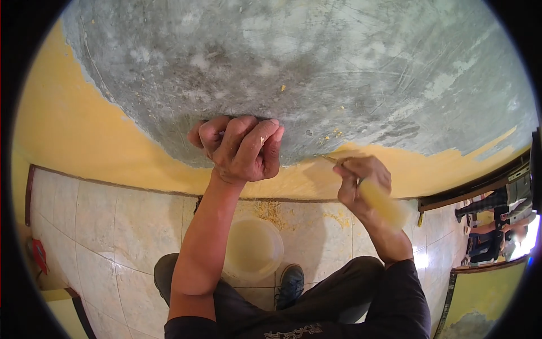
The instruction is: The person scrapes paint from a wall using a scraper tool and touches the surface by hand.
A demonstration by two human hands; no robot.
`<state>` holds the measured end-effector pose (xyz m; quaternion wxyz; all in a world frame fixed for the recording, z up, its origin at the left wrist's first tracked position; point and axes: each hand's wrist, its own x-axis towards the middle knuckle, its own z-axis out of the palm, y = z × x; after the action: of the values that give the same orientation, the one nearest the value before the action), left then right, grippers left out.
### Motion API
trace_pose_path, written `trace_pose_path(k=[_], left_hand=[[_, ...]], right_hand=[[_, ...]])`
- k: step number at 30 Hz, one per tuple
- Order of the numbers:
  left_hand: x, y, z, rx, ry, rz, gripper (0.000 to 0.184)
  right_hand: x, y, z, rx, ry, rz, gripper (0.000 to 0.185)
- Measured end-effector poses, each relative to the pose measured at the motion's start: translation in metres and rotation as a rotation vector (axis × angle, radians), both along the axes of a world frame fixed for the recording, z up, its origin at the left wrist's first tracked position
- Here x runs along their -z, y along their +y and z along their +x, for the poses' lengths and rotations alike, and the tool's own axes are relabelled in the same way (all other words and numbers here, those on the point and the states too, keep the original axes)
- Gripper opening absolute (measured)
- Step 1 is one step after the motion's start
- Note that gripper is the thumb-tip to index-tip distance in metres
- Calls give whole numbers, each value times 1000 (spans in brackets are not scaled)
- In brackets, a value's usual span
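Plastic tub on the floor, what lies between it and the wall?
In the head view, yellow scrapings lie there, on the floor tiles near the foot of the wall.

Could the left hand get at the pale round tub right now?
Probably yes: the left hand shows no tool, and nothing seems to cover the tub, though the left forearm overlaps its edge in view.

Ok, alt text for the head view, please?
A person's right hand holds a yellow-handled tool where yellow paint meets grey wall, the left hand curled nearby. Below, flakes lie on floor tiles beside a tub.
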<state>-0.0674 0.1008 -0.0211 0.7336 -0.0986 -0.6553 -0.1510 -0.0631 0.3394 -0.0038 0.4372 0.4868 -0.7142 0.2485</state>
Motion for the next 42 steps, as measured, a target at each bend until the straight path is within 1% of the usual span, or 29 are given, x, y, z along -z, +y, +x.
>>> trace_pose_path(k=[2, 3, 4, 6, 7, 8, 10, 14, 15, 16, 18, 19, 20, 22, 23, 28, 30, 31, 32, 34, 35, 36, 38, 39, 42], left_hand=[[3, 3, 4, 12, -7, 2, 7], [1, 2, 3, 2, 3, 2, 7], [2, 1, 3, -7, 5, 6, 8], [3, 2, 3, 3, -9, 7, 8], [4, 1, 2, 3, -17, 1, 8], [4, 1, 3, -4, -15, 6, 8], [3, 1, 3, 2, -11, 4, 8], [3, 2, 4, 8, -16, -3, 8], [2, 3, 3, 16, -12, 1, 8], [2, 2, 3, 17, -7, 8, 8], [-2, 1, 1, 11, 6, 6, 8], [0, 2, 3, 5, 1, 10, 8], [3, 4, 6, 5, -11, 13, 8], [2, 2, 2, 21, 11, 14, 8], [0, 0, 1, 23, 15, 9, 8], [1, 2, 3, 3, -1, 13, 8], [3, 2, 5, -8, -1, 17, 8], [3, 3, 6, 7, -11, 17, 8], [1, 2, 4, 23, -12, 11, 8], [0, 1, 1, 17, -3, 7, 8], [2, 2, 2, 2, 0, 18, 8], [5, 4, 5, 2, -12, 24, 8], [2, 2, 2, 8, 2, 16, 7], [1, 2, 2, 14, 2, 17, 7], [2, 3, 4, 28, -4, 28, 7]], right_hand=[[-2, 0, 1, -33, -135, 11, 28], [0, 0, 0, -16, -37, 75, 28], [-3, -2, -1, -16, -33, 76, 28], [-8, -5, 1, 2, -96, 50, 27], [4, -3, 2, 4, -106, 25, 27], [3, -3, 2, -3, -104, 30, 27], [3, -3, 2, -36, -108, 164, 29], [-1, 0, -3, -30, -91, 129, 27], [9, -1, -2, -19, -165, 201, 26], [8, 1, 1, -15, -162, 197, 26], [1, 5, 6, -17, 53, 14, 25], [0, 4, 9, 104, -38, -32, 24], [0, 4, 11, 104, -50, -28, 24], [-1, 1, 6, -13, -29, 220, 24], [0, 2, 4, -50, -27, 117, 26], [1, -3, 2, -40, -38, 196, 27], [5, -2, -1, -59, -70, 62, 26], [10, -1, -1, -83, -168, 220, 25], [9, 1, 1, -75, -162, 209, 25], [4, 4, 7, -10, 7, 118, 24], [1, -3, 5, 34, -54, 30, 17], [0, -2, 9, 35, -66, 35, 17], [-5, -2, 7, 0, 10, 187, 19], [-9, -4, 4, -8, 36, 136, 21], [-1, -2, -1, -12, -13, 144, 23]])
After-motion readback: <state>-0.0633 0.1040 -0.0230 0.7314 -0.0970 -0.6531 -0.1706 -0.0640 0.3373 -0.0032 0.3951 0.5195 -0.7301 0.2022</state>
